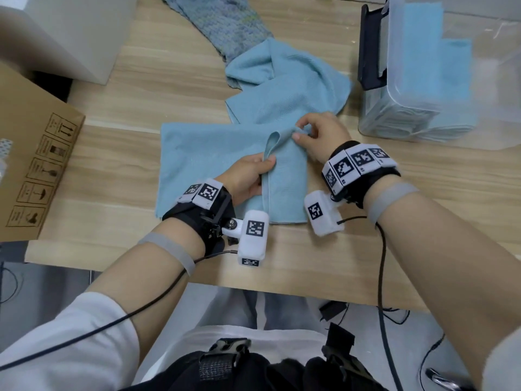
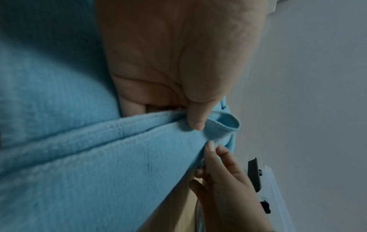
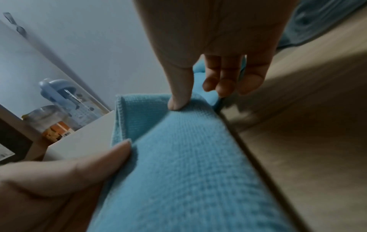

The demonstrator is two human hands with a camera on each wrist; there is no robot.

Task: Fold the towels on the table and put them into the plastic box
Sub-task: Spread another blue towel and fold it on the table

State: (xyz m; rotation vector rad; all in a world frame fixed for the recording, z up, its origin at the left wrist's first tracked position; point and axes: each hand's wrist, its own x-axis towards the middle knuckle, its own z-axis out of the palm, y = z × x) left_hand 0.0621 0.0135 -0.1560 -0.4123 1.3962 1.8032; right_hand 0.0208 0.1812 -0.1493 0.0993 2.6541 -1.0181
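A light blue towel [image 1: 208, 165] [image 2: 99, 164] [image 3: 188, 157] lies flat on the wooden table [image 1: 141, 88] in front of me. My left hand [image 1: 253, 176] [image 2: 188, 109] pinches a raised fold of it near the middle, thumb on top. My right hand [image 1: 313, 134] [image 3: 198, 94] pinches the same fold at the towel's far edge. A second light blue towel [image 1: 284, 88] lies crumpled just beyond. At the right stands the clear plastic box [image 1: 417, 114] with folded blue towels [image 1: 439, 66] inside.
A blue-grey knitted cloth [image 1: 228, 26] lies at the far edge of the table. A cardboard box [image 1: 33, 159] sits at the left, a pale box [image 1: 70, 35] behind it. The plastic box's black latch [image 1: 369, 52] faces the towels. Cables hang below the table's near edge.
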